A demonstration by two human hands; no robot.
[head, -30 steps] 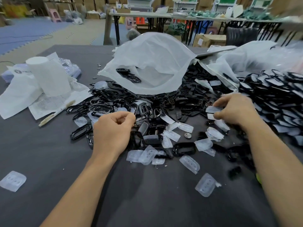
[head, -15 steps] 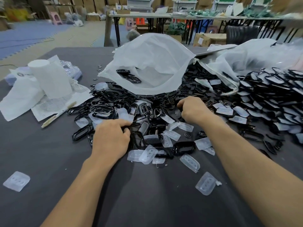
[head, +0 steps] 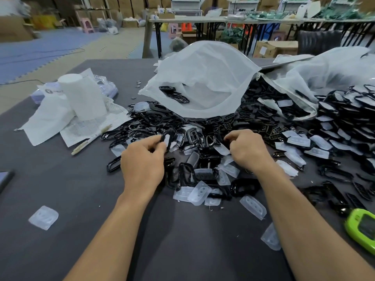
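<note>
The frame (head: 166, 138) is now standing up between the left hand's (head: 142, 165) thumb and forefinger, which are pinching it just above the pile (head: 205, 138). A second ago that hand was lying fisted on the heap. The right hand (head: 248, 152), back from the stack (head: 345, 122) far to its right, is digging curled fingers in beside the frame. Whether they are gripping anything I cannot tell. Clear pads (head: 199, 192) are lying just below both hands. A fresh frame is probably being paired with a pad.
</note>
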